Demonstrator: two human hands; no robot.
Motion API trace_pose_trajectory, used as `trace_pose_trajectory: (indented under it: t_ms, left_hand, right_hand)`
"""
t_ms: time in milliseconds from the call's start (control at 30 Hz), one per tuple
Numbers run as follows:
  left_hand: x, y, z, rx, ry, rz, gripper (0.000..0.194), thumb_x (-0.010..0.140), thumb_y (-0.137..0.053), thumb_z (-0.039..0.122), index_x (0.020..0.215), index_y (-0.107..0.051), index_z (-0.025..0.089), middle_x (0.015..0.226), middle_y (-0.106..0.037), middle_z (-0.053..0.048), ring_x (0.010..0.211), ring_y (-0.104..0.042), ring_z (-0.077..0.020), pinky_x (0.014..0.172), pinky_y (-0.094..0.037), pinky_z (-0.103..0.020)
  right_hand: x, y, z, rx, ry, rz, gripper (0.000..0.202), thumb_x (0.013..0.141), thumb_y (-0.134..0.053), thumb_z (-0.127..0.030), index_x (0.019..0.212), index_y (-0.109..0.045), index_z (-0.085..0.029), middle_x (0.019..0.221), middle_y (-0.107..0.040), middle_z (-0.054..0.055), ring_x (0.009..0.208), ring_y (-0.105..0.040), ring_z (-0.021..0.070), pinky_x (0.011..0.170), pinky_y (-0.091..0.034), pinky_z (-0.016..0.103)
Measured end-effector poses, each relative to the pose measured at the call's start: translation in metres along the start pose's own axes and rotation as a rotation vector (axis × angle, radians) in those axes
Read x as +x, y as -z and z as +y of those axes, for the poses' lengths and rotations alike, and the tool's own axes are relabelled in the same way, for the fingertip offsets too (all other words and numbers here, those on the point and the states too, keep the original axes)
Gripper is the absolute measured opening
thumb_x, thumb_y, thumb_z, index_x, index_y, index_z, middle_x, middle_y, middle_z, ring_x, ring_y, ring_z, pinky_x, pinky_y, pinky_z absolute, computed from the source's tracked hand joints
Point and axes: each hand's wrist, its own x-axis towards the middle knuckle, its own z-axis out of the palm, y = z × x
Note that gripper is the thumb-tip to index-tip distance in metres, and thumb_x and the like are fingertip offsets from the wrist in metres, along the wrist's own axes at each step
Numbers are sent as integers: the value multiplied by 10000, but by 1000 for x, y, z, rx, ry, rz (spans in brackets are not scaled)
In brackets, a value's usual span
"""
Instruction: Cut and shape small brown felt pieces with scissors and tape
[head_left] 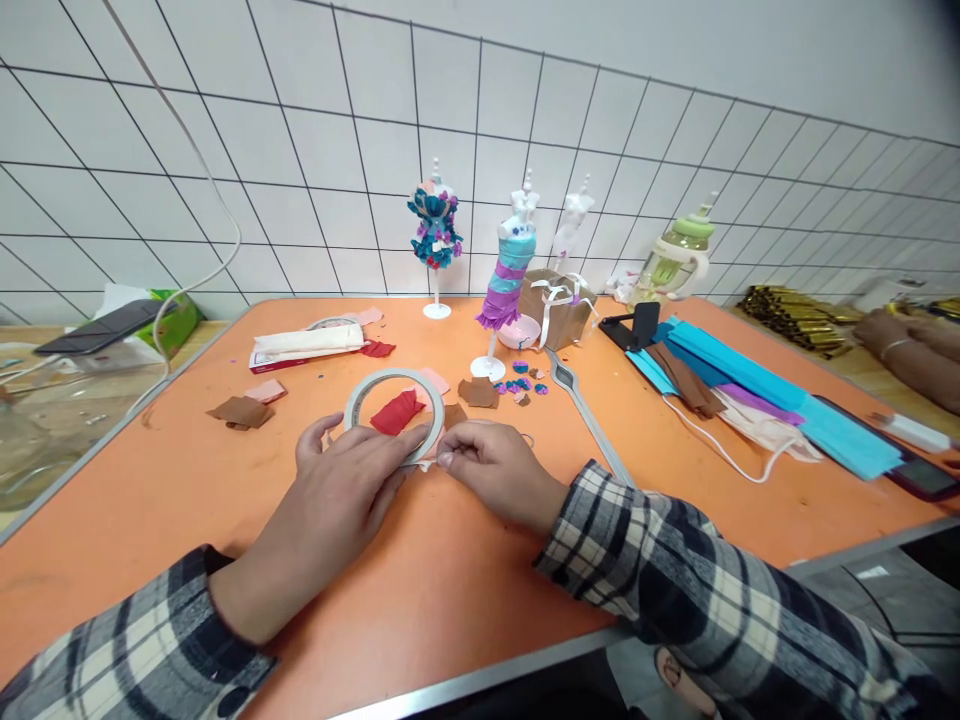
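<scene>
A white roll of tape (pixel 363 390) stands tilted above the orange table, near its middle. My left hand (pixel 349 480) is closed on the roll's lower left side, with the fingers laid across the rim. Close to the roll's lower right edge, my right hand (pixel 499 470) is closed in a pinch by a small white loose end of tape (pixel 425 465). Red crepe paper (pixel 397 411) shows through the ring. Brown paper (pixel 478 392) lies just beyond my right hand. Behind it stands a small mannequin (pixel 506 275) wrapped in blue and purple paper.
A second decorated mannequin (pixel 435 230) stands at the back, near a brown paper bag (pixel 559 310) and a pink bowl (pixel 519 332). Scissors (pixel 577 390) lie right of the middle. Blue paper strips (pixel 780 390) cover the right side. Another person's arm (pixel 919 345) rests far right.
</scene>
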Motion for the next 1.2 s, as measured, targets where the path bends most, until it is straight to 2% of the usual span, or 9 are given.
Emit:
trace_pose_trajectory:
  t_ms: [100,233,367,433,500,600,700,900,1200]
  left_hand:
    - [0,-2,-3,-36,4,-33,390,964,-411,254,1295,-601,329,957,-731,-49,913,-653,-270,1013,-271,-526]
    - [2,-6,-9,-71,57,-53,386,962,-433,297,1312,-591,330,983,-750,-44,919,-657,-273,999,-287,-506]
    - [2,-7,-9,-105,95,-42,374,974,-422,377,1291,-603,296,1010,-762,-53,938,-658,-270,1024,-285,-512]
    - [1,-8,-7,-150,103,-54,380,980,-413,408,1299,-590,302,1064,-760,-50,966,-664,-259,1059,-266,-522]
    - [0,-9,-5,-197,99,-77,398,985,-400,416,1339,-553,319,1102,-758,-39,1003,-669,-251,1100,-227,-545]
    - [0,-10,-3,-241,88,-107,414,984,-393,417,1364,-532,328,1155,-751,-36,1053,-668,-255,1125,-207,-574]
    - [2,-9,-1,-263,92,-96,420,970,-409,447,1321,-582,295,1181,-744,-54,1057,-662,-270,1099,-304,-541]
    - [3,-5,2,-319,80,-57,413,959,-455,452,1290,-632,279,1136,-749,-54,1039,-661,-276,974,-471,-424]
    - [1,-7,3,-345,46,-93,411,970,-450,438,1312,-617,284,1188,-739,-46,1036,-675,-252,907,-506,-364]
  right_hand:
    - [4,0,4,153,-85,-68,231,936,-485,-191,819,-683,-164,761,-684,2,726,-605,134,647,-414,253]
    - [2,5,5,58,-8,159,196,940,-515,-218,1018,-691,-183,956,-725,29,830,-628,148,742,-452,277]
    - [-2,10,5,-229,349,272,280,902,-598,-216,1176,-653,-233,1071,-704,48,919,-602,178,815,-457,318]
    - [-3,12,6,-419,563,258,264,920,-585,-197,1158,-660,-280,1123,-705,29,1020,-575,197,880,-416,355]
    - [-4,13,8,-570,655,263,224,954,-549,-192,1102,-667,-311,1108,-722,-7,1020,-566,197,866,-374,380]
    - [-4,14,10,-704,682,287,191,993,-500,-210,996,-663,-308,989,-742,-34,934,-561,186,821,-325,397]
    - [-5,15,9,-766,689,279,206,1005,-462,-201,957,-647,-279,910,-728,-19,898,-550,184,811,-306,400]
    - [-3,13,5,-725,690,220,199,994,-450,-211,1038,-638,-258,1043,-722,10,964,-548,196,817,-327,393]
    - [-6,18,4,-755,793,306,208,996,-488,-166,920,-644,-279,849,-708,-48,838,-560,137,868,-313,375]
